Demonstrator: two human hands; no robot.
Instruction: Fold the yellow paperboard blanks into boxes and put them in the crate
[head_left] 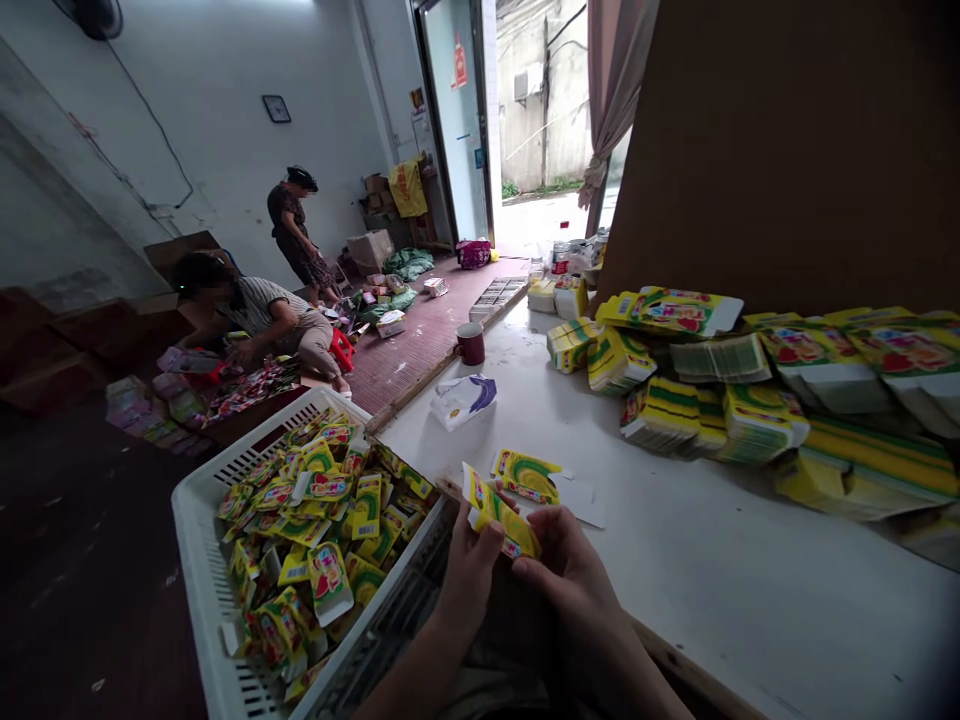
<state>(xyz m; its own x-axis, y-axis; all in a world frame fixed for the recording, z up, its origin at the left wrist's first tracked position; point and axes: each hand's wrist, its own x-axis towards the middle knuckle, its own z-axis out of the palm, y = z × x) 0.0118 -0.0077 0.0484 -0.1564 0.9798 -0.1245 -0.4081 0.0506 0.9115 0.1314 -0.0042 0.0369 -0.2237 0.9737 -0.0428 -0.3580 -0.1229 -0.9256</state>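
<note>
My left hand and my right hand are both closed on one small yellow and green printed carton, held just over the near edge of the white table. Another flat carton blank lies on the table right behind it. To the left, a white plastic crate is heaped with several folded cartons of the same print.
Stacks of flat carton blanks line the table's right side below a brown board. A dark red cup and a white bag sit further back. One person crouches and another stands on the floor at the left.
</note>
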